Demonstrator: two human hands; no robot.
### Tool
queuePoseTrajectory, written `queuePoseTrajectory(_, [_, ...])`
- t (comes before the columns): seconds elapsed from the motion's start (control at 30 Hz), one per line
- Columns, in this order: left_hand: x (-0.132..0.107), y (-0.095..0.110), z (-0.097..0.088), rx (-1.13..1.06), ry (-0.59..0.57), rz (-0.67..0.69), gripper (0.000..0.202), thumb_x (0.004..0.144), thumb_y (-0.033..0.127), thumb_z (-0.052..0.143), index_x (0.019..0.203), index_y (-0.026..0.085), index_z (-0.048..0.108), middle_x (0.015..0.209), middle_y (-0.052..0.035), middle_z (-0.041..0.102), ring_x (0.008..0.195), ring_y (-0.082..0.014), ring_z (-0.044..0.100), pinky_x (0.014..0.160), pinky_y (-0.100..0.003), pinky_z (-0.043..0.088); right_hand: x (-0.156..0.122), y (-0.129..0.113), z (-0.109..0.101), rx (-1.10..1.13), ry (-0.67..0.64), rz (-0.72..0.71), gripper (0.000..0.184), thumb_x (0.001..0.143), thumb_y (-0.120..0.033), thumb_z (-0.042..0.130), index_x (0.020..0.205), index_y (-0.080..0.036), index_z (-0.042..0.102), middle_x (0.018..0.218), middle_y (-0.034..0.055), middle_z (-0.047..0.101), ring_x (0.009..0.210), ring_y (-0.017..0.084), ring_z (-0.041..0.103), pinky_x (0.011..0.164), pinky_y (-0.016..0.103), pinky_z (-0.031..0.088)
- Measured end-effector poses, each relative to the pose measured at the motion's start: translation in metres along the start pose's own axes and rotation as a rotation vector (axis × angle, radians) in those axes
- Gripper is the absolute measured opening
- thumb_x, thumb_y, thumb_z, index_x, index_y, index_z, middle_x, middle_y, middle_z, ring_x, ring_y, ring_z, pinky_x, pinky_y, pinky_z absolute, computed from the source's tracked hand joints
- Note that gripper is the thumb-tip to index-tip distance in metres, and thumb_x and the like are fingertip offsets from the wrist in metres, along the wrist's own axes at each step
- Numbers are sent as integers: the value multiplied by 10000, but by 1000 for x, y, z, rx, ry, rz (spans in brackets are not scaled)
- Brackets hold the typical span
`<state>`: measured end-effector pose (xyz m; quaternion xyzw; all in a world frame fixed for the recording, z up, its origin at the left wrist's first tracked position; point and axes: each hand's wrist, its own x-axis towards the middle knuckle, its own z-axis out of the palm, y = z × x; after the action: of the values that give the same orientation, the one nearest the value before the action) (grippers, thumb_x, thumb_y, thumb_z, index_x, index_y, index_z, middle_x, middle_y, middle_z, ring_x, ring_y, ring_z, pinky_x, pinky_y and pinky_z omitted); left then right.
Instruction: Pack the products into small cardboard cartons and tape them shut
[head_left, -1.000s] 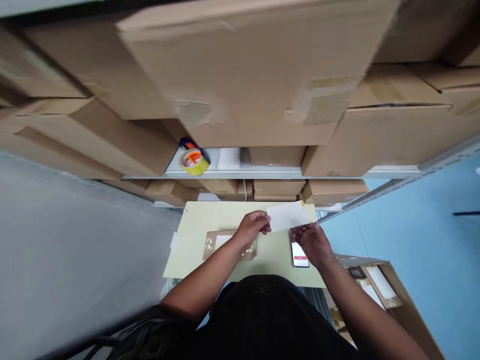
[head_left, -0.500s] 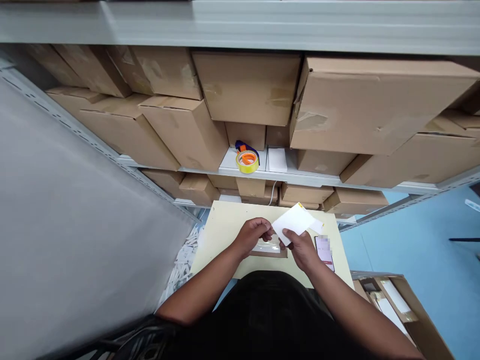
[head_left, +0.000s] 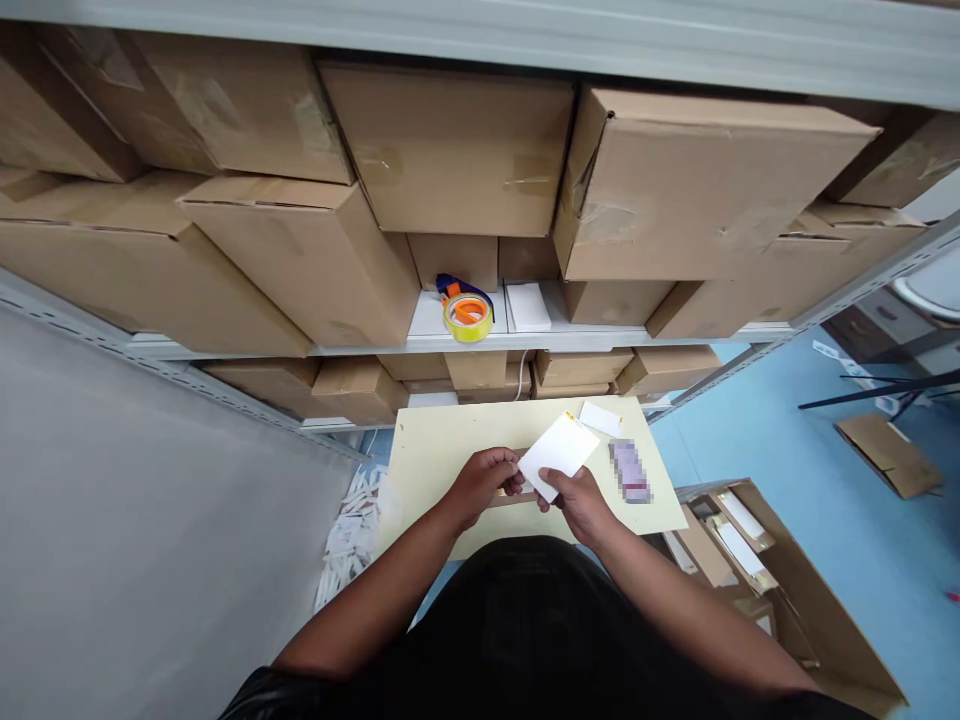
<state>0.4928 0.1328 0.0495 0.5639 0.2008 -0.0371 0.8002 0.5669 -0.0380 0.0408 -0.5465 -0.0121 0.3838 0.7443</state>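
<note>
My right hand (head_left: 576,503) pinches a white rectangular sheet (head_left: 558,454) by its lower corner and holds it tilted above a small pale yellow table (head_left: 442,450). My left hand (head_left: 484,478) is closed beside it, fingers curled over the left end of a brown flat packet (head_left: 511,494) that lies on the table and is mostly hidden by both hands. A phone (head_left: 630,471) lies on the table to the right of my hands. A small white slip (head_left: 600,418) rests at the table's far right.
Metal shelving (head_left: 480,345) packed with cardboard boxes (head_left: 300,250) rises behind the table. A yellow tape roll in a dispenser (head_left: 466,310) sits on the shelf. An open carton (head_left: 757,560) of packets stands on the blue floor at right. White paper scraps (head_left: 349,530) litter the floor at left.
The white sheet passed from both hands into my right hand alone and turned more upright. My left hand dropped to the brown packet. The view shifted, showing more shelf.
</note>
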Motion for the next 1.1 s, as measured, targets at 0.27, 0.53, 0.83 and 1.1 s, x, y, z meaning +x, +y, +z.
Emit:
queuePoseTrajectory(0.27, [12,4,14,-12,-47,-24,272,746,393,789,757,134,706,731,-53,709,649,-152,635,667,-300,503,6,-2,-19,58,-4,91,347,730,-368,841,944,-115,741,758,71,714,563,150,586,465,266,461])
queuePoseTrajectory(0.53, [26,2,27,-33,-43,-5,346,752,454,816,805,128,716,750,-64,719,663,-159,643,681,-314,520,14,-12,-40,85,6,86,312,740,-343,842,943,-134,730,728,49,700,566,155,584,459,270,466])
queuePoseTrajectory(0.83, [35,0,37,-46,-63,1,372,757,475,822,797,123,707,733,-44,696,631,-134,611,683,-310,512,18,-16,-51,71,18,86,301,746,-346,836,933,-141,720,716,48,696,558,157,576,450,268,457])
queuePoseTrajectory(1.1, [33,-1,41,-48,-51,13,356,755,462,817,787,136,678,717,-23,671,639,-128,594,699,-311,506,16,-16,-50,79,38,133,337,707,-343,858,938,-138,720,720,51,700,555,159,585,438,265,464])
